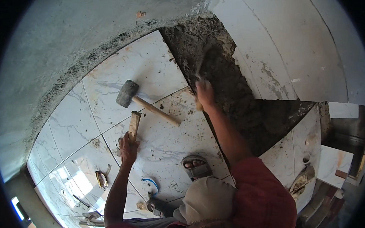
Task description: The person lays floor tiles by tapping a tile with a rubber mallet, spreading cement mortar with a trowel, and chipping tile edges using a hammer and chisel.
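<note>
My right hand (204,92) is closed around the handle of a trowel (199,68), whose blade is blurred. It works over the dark wet mortar (230,81) in the gap between the tiles. My left hand (128,151) grips a short wooden stick (134,125) above the marble-patterned floor tiles (171,139). Just beyond that stick lies a rubber mallet (127,93), black head to the left, its pale wooden handle slanting toward me. Crumbs of mortar are scattered over the tiles around it.
A grey plastered wall (85,32) borders the floor on the far left. Large pale panels (281,40) stand along the mortar's right side. My sandalled foot (196,167) rests on a tile near a blue-rimmed round object (152,185). Several tools (91,220) lie at lower left.
</note>
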Tool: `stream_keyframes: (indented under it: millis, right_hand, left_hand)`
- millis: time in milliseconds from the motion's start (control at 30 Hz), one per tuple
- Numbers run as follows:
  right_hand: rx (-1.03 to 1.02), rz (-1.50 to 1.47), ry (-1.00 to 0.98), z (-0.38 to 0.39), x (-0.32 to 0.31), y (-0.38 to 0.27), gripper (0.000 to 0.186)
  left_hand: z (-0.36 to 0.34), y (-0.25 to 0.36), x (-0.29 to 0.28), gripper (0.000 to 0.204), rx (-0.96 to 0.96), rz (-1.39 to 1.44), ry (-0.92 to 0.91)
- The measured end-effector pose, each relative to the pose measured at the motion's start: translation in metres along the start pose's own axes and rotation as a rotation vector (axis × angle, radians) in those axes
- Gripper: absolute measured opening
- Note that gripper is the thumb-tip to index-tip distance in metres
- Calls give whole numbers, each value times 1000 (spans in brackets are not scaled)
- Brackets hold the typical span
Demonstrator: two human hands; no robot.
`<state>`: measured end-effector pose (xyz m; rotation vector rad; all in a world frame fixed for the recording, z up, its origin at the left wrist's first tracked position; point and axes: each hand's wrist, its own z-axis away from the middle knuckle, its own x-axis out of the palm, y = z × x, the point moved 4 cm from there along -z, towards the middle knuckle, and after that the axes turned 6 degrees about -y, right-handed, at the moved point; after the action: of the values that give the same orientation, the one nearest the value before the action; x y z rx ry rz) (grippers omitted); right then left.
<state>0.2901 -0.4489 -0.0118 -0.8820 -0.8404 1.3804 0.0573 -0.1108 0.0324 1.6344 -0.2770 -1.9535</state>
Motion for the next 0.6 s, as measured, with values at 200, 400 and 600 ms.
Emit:
stream_keyframes:
  millis: [200, 400, 600]
  right_hand:
    - [116, -24, 212, 111, -91, 31, 23]
    - [67, -50, 173, 112, -59, -3, 31]
    - [172, -164, 99, 25, -36, -15, 29]
  left_hand:
    - [-12, -22, 16, 63, -27, 39, -81]
    - [-13, -22, 28, 66, -66, -17, -67]
    - [-17, -16, 32, 65, -75, -6, -54]
